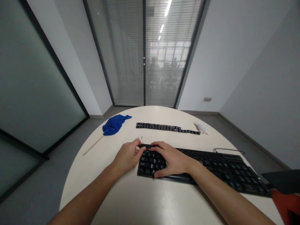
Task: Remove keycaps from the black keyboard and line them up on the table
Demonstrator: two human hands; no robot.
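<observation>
A black keyboard [206,167] lies at an angle on the round table. My right hand [172,158] spans its left part, fingers curved at the far edge and thumb at the near edge, holding it. At the keyboard's far left corner, my left hand [128,156] is closed in a pinch on what looks like a wire keycap puller [141,139]. Its thin wires stick out past the fingertips, and a small pale part shows between them; the rest is hidden. Beyond the keyboard, loose black keycaps [161,127] stand in a long double row that narrows to one at the right.
A blue cloth [114,125] lies at the left, near a thin wooden stick [93,146]. Crumpled white tissue [201,128] sits at the far right. The keyboard cable [228,150] loops behind it. Beyond the table's right edge are a dark flat object [282,181] and something red.
</observation>
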